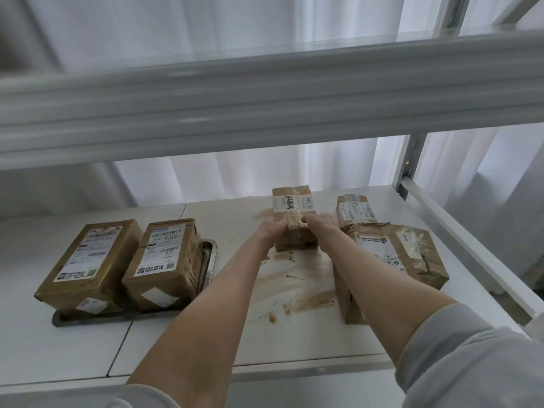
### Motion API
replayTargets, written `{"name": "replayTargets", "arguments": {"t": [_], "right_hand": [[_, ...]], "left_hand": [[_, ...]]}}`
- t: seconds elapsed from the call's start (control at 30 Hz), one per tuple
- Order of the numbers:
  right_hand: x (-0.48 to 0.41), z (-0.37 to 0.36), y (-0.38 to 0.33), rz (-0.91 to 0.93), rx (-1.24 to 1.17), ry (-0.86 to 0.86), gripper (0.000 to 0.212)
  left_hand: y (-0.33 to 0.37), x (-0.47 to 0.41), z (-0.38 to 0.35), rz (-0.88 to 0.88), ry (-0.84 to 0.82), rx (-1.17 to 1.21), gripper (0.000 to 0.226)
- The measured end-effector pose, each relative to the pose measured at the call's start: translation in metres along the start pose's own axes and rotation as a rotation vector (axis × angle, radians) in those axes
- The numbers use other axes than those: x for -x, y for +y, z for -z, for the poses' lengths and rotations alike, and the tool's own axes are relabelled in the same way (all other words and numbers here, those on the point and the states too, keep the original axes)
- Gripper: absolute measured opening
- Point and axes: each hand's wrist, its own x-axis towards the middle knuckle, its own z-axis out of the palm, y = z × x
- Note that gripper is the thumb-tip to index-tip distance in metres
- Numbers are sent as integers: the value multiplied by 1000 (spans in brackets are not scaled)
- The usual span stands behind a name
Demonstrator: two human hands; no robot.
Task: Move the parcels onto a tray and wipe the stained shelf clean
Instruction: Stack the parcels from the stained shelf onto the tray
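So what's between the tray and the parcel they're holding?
Head view: mostly bare shelf, brown stains by the parcel, and the left hand gripping it.

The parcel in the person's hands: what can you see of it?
The parcel is a brown cardboard box bound with glossy clear tape. Its top bears a white label with barcodes and black handwriting. It stands mid-shelf, at the far end of the brown stain. The left hand and right hand grip its near top edge from either side. Whether it rests on the white shelf or is just lifted is unclear.
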Motion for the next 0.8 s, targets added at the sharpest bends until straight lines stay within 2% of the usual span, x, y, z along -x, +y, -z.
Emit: {"name": "replayTargets", "arguments": {"t": [0.17,0.33,0.43,0.5,0.6,0.73,0.8], "right_hand": [[0,-3,4,-30,-26,-3,37],[14,-16,4,-90,-87,-47,21],[32,-25,3,-113,-132,-67,5],[45,-32,3,-109,-134,-65,12],[65,-40,2,-136,-180,-73,9],[86,-48,8,-142,-261,-81,35],[99,-53,10,-131,-276,-95,41]], "left_hand": [[-4,1,18,55,102,9,35],[-15,5,43,80,120,34,21],[-20,15,57,75,136,69,25],[-25,22,66,86,162,75,35],[-31,32,81,101,166,91,42],[-37,46,98,83,143,110,45],[-40,54,105,48,130,113,45]]}}
